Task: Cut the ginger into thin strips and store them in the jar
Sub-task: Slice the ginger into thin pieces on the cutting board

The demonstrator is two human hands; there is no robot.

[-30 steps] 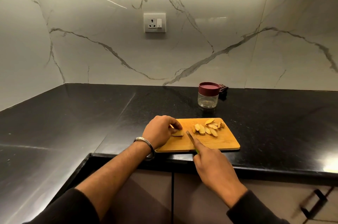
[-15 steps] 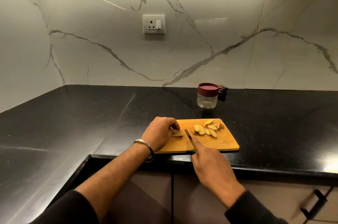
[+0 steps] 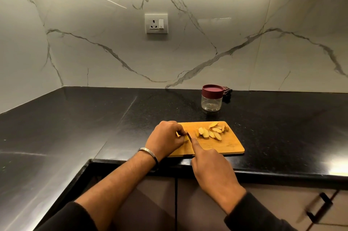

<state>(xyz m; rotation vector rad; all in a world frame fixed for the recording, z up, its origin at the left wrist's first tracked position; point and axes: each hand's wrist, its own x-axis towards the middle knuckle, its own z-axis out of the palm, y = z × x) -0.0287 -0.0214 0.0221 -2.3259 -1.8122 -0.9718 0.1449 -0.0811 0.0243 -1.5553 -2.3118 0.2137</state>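
The black counter (image 3: 75, 127) runs into a corner on the left, and the work sits at its near edge, probably so both arms can reach without stretching. On that edge lies the board (image 3: 226, 146), a wooden slab that keeps the blade off the stone. The jar (image 3: 211, 100) stands farther back and a little right, well apart from the board, with its maroon lid on; it looks parked out of the way until the cutting is done.

The right hand (image 3: 212, 168) is curled round the knife (image 3: 188, 135), its forefinger laid straight along the back of the blade, likely to steady it. The left hand (image 3: 165, 139) has its fingers bent over the ginger (image 3: 185, 138) at the board's left end, pinning it, with the blade just beside the fingertips. The slices (image 3: 211, 132) lie in a loose heap at the board's far right, clear of the blade. They look broad, so cutting them into strips is likely still to come.
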